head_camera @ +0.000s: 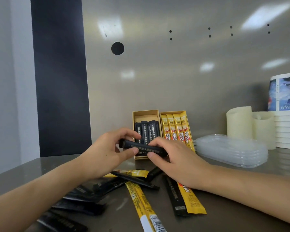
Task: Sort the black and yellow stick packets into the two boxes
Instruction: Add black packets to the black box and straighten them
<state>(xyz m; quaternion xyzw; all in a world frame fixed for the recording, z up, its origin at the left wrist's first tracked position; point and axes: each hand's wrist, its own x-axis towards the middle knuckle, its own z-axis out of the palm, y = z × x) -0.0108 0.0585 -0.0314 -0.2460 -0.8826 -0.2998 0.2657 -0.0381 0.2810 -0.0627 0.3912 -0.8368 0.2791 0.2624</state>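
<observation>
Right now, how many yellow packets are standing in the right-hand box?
4, side by side in the right box: at and. Their lower ends sit behind the right hand, so more may be hidden.

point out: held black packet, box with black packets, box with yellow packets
held black packet (141, 147): head view, middle of its printed face between the hands.
box with black packets (146, 113): head view, bare far wall.
box with yellow packets (172, 112): head view, far rim.

The grey metal table (233, 206) is carrying two open boxes (146, 113) at the back, loose black and yellow packets (146, 203) in front, clear lids (231, 149), candles (239, 123) and stacked cups (286, 129).
</observation>
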